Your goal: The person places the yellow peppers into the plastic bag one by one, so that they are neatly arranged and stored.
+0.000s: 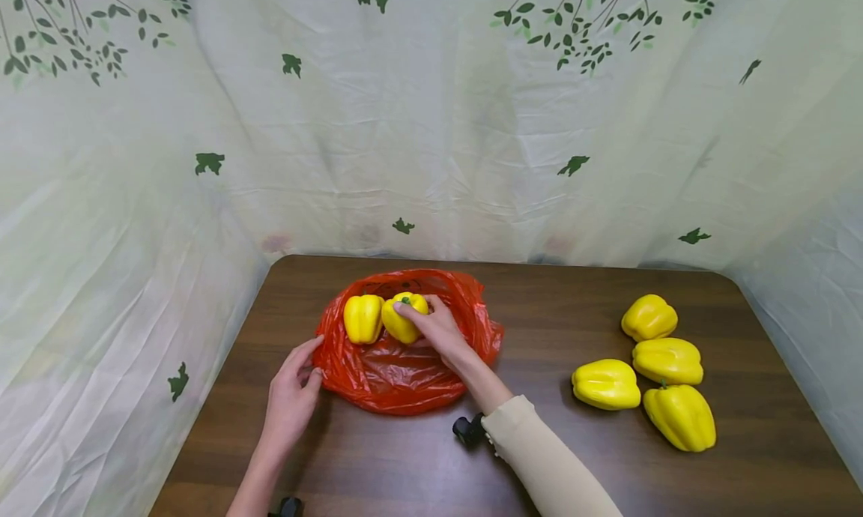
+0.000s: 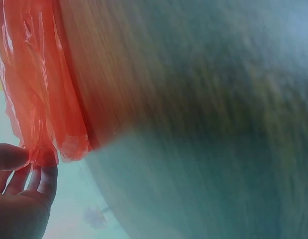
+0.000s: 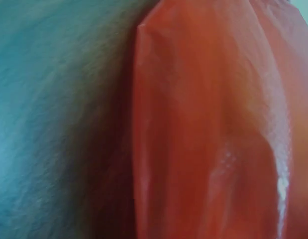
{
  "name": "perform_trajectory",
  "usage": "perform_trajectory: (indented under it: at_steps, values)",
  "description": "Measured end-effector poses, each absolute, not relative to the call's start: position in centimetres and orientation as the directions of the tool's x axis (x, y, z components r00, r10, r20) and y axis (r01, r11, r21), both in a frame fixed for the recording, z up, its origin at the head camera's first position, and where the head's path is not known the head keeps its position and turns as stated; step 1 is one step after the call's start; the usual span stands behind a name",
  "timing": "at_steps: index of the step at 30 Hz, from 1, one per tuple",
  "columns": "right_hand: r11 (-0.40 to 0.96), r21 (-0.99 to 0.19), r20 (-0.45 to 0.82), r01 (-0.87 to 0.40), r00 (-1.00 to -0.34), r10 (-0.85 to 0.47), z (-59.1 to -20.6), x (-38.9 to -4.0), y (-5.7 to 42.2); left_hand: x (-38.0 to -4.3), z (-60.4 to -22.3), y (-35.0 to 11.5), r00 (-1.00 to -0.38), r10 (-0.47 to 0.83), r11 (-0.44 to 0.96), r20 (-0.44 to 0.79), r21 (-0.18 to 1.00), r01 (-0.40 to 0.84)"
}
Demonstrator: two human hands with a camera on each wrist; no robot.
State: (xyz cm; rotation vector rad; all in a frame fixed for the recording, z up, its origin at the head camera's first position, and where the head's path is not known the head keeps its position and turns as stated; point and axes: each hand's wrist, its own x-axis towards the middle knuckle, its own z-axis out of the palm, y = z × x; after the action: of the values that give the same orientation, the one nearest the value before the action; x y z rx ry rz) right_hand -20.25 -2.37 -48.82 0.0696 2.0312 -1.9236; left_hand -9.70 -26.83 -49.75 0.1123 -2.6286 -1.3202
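A red plastic bag (image 1: 404, 386) lies on the table with its mouth spread wide. Inside it, a yellow bell pepper (image 1: 362, 319) sits at the left. Just beside that one, my right hand (image 1: 438, 330) grips a second yellow bell pepper (image 1: 398, 324) by its side, within the bag's opening. My left hand (image 1: 293, 389) pinches the bag's left rim; in the left wrist view its thumb and fingertips (image 2: 47, 177) hold the red film (image 2: 42, 84). The bag's side (image 3: 208, 124) fills much of the right wrist view and hides the right hand there.
Several yellow bell peppers (image 1: 605, 384) lie grouped on the right of the brown wooden table (image 1: 539, 457). A pale, leaf-printed cloth (image 1: 458, 127) hangs behind the table's back edge and along both sides. A black wrist camera (image 1: 468, 430) hangs beneath the right forearm.
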Motion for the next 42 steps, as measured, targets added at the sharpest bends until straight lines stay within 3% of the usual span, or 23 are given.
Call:
perform_trajectory:
  at_steps: [10, 17, 42]
  values:
    - [0.312, -0.92, -0.267, 0.238, -0.962, -0.053, -49.3, -20.9, -3.3, -9.6, -49.8, -26.9, -0.98, -0.157, 0.59, 0.123, 0.807, 0.007]
    - [0.519, -0.841, -0.18, 0.154, -0.984, -0.001, -49.3, -21.0, -3.7, -9.7, -49.8, -26.9, -0.979, -0.159, 0.589, 0.124, 0.808, 0.006]
    - [0.555, -0.831, -0.075, -0.029, -0.984, -0.163, -49.7, -21.1, -3.5, -9.7, -49.8, -26.7, -0.98, -0.157, 0.588, 0.123, 0.809, 0.008]
